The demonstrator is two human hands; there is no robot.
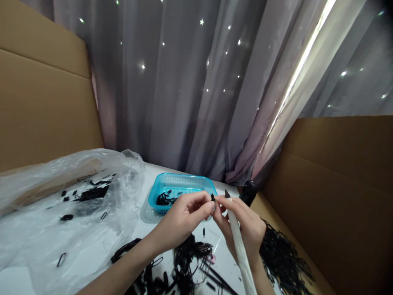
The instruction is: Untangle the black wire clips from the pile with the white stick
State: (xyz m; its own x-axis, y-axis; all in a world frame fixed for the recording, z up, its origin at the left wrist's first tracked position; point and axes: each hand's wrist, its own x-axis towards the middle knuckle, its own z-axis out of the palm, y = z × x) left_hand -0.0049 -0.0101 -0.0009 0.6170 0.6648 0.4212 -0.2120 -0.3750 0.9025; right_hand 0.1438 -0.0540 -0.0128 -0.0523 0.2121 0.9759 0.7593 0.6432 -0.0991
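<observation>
My left hand (188,213) pinches a small black piece (212,197) between thumb and fingertips. My right hand (244,227) meets it there, its fingertips also at the piece. Tucked in the right hand is a craft knife (238,243) with a long pale handle, its dark pointed blade aimed up and away from me. Just behind both hands stands a blue plastic basket (184,176) with small black bits (164,199) inside. A tangle of black bands and strips (186,258) lies on the white table below the hands.
Clear plastic sheeting (37,233) covers the left side, with black scraps on it. Cardboard walls (39,94) rise left and right. A heap of black loops (284,258) lies at right, near a dark cylindrical object (248,192). A grey curtain (159,102) hangs behind.
</observation>
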